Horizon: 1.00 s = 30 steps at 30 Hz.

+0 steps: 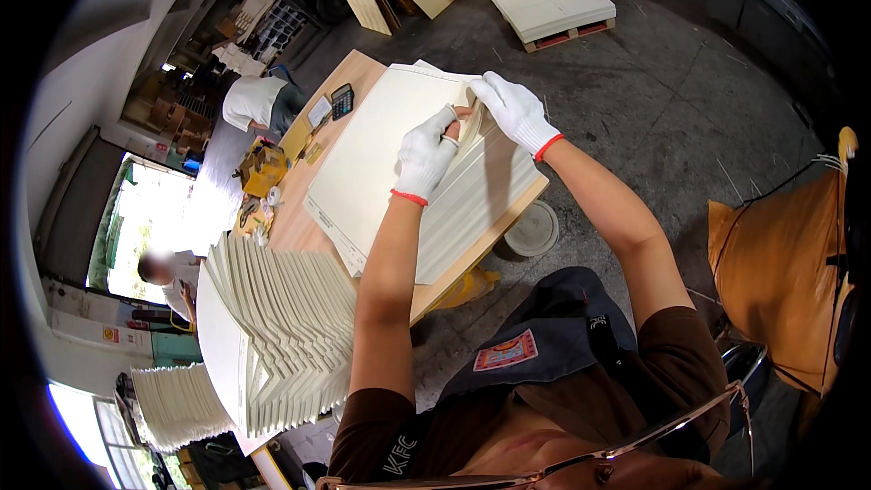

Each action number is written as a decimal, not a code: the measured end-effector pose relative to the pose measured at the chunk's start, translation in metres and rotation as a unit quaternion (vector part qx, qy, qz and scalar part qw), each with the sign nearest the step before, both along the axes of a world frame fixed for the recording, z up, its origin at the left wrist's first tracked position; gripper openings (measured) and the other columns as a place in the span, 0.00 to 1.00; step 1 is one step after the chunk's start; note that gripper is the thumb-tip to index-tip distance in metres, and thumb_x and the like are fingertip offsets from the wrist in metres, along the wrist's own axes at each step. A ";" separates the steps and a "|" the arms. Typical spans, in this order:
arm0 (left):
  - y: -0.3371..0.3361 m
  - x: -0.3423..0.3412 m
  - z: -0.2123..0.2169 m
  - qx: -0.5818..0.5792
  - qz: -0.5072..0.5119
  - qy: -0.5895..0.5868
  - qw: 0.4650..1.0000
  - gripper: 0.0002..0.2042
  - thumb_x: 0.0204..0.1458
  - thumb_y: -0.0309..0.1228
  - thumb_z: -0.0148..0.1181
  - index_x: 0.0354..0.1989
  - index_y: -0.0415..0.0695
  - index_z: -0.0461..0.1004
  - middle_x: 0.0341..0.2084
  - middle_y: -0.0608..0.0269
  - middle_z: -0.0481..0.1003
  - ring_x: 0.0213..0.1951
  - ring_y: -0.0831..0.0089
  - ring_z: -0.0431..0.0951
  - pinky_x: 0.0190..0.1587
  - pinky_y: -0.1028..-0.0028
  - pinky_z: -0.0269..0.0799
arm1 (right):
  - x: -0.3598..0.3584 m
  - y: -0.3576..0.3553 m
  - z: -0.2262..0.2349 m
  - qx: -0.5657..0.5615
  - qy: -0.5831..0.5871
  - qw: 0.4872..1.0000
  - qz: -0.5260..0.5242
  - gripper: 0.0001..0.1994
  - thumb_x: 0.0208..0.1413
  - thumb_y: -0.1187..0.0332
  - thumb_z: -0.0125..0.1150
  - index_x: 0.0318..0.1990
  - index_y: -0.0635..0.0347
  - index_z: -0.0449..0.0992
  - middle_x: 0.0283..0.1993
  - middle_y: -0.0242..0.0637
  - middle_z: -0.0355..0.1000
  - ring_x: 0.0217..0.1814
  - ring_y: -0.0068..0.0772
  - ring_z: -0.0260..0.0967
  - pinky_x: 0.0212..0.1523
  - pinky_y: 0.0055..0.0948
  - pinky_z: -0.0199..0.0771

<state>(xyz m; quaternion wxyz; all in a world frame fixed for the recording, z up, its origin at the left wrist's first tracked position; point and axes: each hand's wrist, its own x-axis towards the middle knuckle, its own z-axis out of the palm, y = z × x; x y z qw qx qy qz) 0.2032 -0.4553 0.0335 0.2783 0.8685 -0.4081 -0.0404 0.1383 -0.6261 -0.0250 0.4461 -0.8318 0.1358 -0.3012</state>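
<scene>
A stack of large off-white paper sheets point(390, 136) lies on a wooden table, with its layered edge facing me. My left hand point(426, 154), in a white glove with bare thumb and fingertip showing, is closed at the near edge of the upper sheets, which bend up there. At the far right corner, my right hand point(517, 113), in a white glove with a red cuff, closes over the same sheets. Its fingertips are partly hidden by the paper. Both hands are close together.
A tall fanned pile of sheets point(299, 336) stands left of the table point(354, 73). A calculator point(342, 102) and yellow box point(262, 169) lie along the far side. A round lid or bucket point(532, 229) is by the table, a large orange sack point(780, 272) at right. Two people are farther left.
</scene>
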 end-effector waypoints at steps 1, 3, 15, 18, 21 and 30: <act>-0.001 -0.001 0.001 0.008 0.000 0.007 1.000 0.15 0.57 0.36 0.60 0.53 0.56 0.78 0.25 0.59 0.76 0.29 0.71 0.77 0.38 0.72 0.71 | 0.000 0.000 -0.001 0.001 -0.007 1.000 0.000 0.26 0.66 0.42 0.36 0.42 0.57 0.68 0.36 0.56 0.73 0.43 0.62 0.70 0.42 0.51 0.66; -0.002 0.000 -0.001 0.012 -0.005 -0.007 1.000 0.15 0.55 0.36 0.63 0.52 0.55 0.78 0.22 0.62 0.71 0.27 0.74 0.73 0.35 0.73 0.70 | -0.001 0.001 0.000 0.001 -0.005 1.000 -0.003 0.25 0.66 0.42 0.36 0.42 0.57 0.68 0.36 0.56 0.73 0.43 0.62 0.70 0.42 0.51 0.66; -0.002 -0.001 0.000 -0.016 -0.018 -0.006 1.000 0.17 0.53 0.37 0.66 0.53 0.56 0.78 0.19 0.67 0.66 0.24 0.79 0.67 0.32 0.74 0.67 | 0.000 -0.001 -0.001 0.010 0.003 1.000 -0.007 0.26 0.65 0.42 0.37 0.41 0.58 0.68 0.34 0.54 0.72 0.42 0.61 0.70 0.41 0.51 0.65; 0.001 0.002 -0.003 -0.027 -0.022 -0.019 0.999 0.17 0.54 0.36 0.63 0.53 0.58 0.78 0.22 0.62 0.71 0.26 0.75 0.72 0.35 0.72 0.69 | 0.000 0.001 0.001 0.016 0.008 1.000 -0.002 0.26 0.65 0.41 0.37 0.40 0.58 0.67 0.34 0.54 0.71 0.41 0.61 0.70 0.41 0.51 0.65; 0.000 -0.001 -0.002 -0.010 0.006 -0.025 1.000 0.15 0.57 0.34 0.58 0.54 0.58 0.77 0.27 0.56 0.76 0.30 0.67 0.77 0.38 0.70 0.72 | -0.003 0.004 0.005 0.021 0.011 1.000 -0.002 0.26 0.65 0.41 0.37 0.39 0.58 0.67 0.33 0.54 0.71 0.40 0.61 0.70 0.40 0.51 0.65; 0.000 -0.004 -0.003 -0.001 -0.042 -0.073 0.996 0.16 0.55 0.32 0.59 0.52 0.57 0.78 0.36 0.53 0.80 0.38 0.59 0.81 0.45 0.67 0.75 | 0.002 0.002 -0.006 0.011 -0.024 0.999 -0.019 0.25 0.66 0.43 0.39 0.37 0.58 0.66 0.30 0.52 0.69 0.38 0.60 0.70 0.37 0.51 0.64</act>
